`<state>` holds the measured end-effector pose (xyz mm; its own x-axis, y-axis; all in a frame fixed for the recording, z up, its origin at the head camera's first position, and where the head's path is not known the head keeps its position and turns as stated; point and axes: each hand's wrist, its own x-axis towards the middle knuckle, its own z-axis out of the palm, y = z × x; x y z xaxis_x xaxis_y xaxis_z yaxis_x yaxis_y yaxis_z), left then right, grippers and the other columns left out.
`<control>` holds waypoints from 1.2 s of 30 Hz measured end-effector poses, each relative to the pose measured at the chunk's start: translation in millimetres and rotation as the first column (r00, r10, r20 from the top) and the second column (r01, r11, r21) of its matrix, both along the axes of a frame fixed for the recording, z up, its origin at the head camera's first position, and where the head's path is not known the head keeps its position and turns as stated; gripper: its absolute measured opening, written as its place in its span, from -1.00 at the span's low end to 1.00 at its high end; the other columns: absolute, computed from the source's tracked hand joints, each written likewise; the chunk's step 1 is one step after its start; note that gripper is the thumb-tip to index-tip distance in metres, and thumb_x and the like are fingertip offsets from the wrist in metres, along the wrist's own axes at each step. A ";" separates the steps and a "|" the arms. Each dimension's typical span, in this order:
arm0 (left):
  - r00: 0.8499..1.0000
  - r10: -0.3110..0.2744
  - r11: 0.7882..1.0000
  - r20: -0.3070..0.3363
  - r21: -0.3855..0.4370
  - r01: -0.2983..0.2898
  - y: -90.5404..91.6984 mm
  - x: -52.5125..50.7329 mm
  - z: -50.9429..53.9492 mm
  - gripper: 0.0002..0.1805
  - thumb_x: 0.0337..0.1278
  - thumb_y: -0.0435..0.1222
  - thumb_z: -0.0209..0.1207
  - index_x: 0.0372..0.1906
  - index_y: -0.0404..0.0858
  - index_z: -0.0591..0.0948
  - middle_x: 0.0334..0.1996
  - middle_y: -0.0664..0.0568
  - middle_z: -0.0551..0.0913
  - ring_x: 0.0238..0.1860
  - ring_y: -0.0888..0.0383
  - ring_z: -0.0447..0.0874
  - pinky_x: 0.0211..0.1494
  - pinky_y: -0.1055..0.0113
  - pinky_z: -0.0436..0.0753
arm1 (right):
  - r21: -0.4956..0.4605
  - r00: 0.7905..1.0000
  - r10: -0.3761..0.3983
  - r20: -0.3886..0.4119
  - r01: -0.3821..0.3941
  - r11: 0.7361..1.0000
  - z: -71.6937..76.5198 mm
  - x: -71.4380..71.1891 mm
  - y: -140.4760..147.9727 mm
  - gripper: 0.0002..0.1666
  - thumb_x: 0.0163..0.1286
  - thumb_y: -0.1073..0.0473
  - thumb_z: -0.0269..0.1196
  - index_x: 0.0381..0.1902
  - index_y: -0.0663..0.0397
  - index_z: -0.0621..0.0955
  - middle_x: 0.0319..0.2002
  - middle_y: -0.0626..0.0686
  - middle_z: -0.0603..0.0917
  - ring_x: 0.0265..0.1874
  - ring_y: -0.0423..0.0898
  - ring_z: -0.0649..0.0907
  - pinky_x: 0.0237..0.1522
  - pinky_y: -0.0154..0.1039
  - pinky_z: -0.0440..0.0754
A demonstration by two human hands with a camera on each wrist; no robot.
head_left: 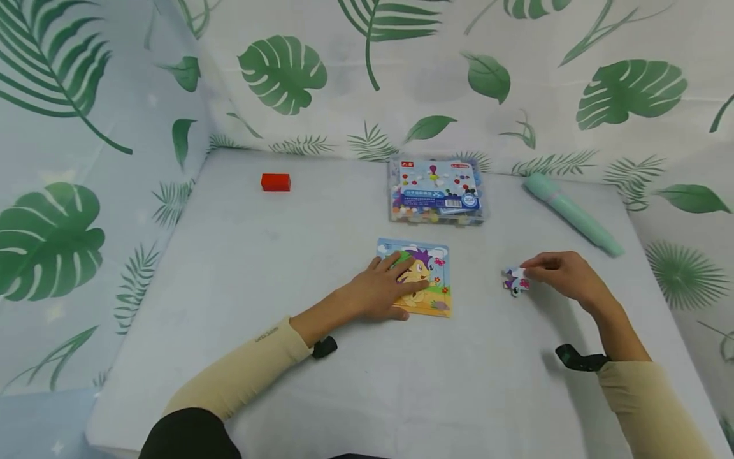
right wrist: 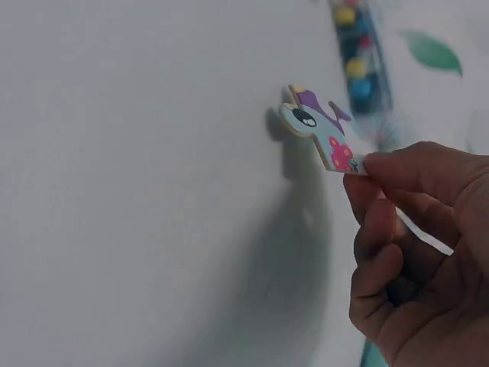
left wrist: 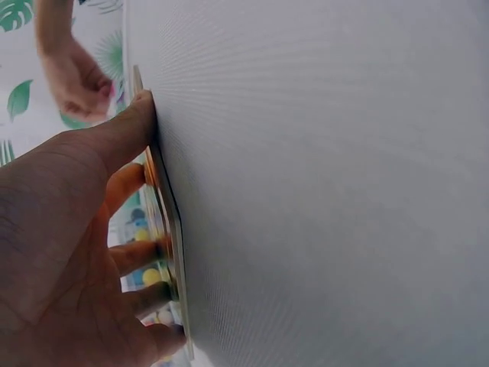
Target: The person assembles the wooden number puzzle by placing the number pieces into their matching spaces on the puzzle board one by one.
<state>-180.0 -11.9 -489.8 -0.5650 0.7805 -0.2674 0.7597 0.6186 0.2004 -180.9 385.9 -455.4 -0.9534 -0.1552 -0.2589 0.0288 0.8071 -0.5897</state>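
Observation:
A small square jigsaw puzzle board [head_left: 438,301] lies on the white table, with a yellow cartoon animal with purple hair on it. My left hand [head_left: 381,290] rests across its left part with fingers spread, hiding some of the picture. From the side, in the left wrist view, the thin edge of the board [left wrist: 170,206] shows, with thumb and fingertips touching it. Right of the board, my right hand [head_left: 564,277] pinches a jigsaw puzzle piece [right wrist: 325,134] by one corner between thumb and fingers. The piece bears an eye, purple patches and a pink flower, and is held above the table.
Behind the board sits a clear plastic box [head_left: 436,191] of colourful beads with a printed label. A mint-green tapered case [head_left: 573,213] lies at the back right. Toward the back left is a red block [head_left: 276,182]. Leaf-patterned cloth [head_left: 424,95] hangs behind the table.

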 end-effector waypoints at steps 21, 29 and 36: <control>1.000 0.014 1.000 -0.002 -0.002 -0.014 -6.2 -2.3 2.1 -0.19 0.31 0.22 0.08 0.57 0.27 0.05 0.58 -0.07 -0.19 0.54 -0.15 -0.33 0.45 -0.15 -0.03 | 0.069 0.984 -0.092 -0.154 0.103 0.992 -27.8 4.0 9.0 -0.62 0.40 -0.11 0.28 -0.08 0.03 0.77 -0.19 0.10 0.74 -0.22 -0.13 0.55 -0.30 -0.30 0.47; 1.000 0.010 1.000 0.008 -0.023 -0.010 -5.2 -3.5 3.8 -0.19 0.30 0.22 0.08 0.57 0.29 0.05 0.58 -0.06 -0.15 0.54 -0.15 -0.31 0.44 -0.15 -0.01 | 0.027 0.957 -0.010 -0.290 0.019 0.999 -5.0 -12.2 -68.4 -0.69 0.45 0.04 0.25 -0.10 0.15 0.75 -0.19 0.15 0.73 -0.30 -0.06 0.61 -0.40 -0.21 0.52; 0.998 -0.037 0.999 -0.055 -0.024 0.036 0.7 -3.6 -3.5 -0.19 0.29 0.27 0.04 0.57 0.28 0.06 0.54 -0.08 -0.02 0.49 -0.18 -0.08 0.40 -0.14 0.12 | 0.099 0.961 0.160 -0.225 -0.141 0.985 -17.8 -29.3 -171.8 -0.73 0.36 0.12 0.34 -0.13 0.21 0.75 -0.29 0.09 0.73 -0.33 0.00 0.68 -0.31 -0.07 0.63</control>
<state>-183.6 -11.2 -493.3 -0.5509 0.7947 -0.2547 0.7914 0.5944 0.1429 -210.1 214.1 -473.2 -0.9560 -0.2888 -0.0516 -0.2260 0.8372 -0.4980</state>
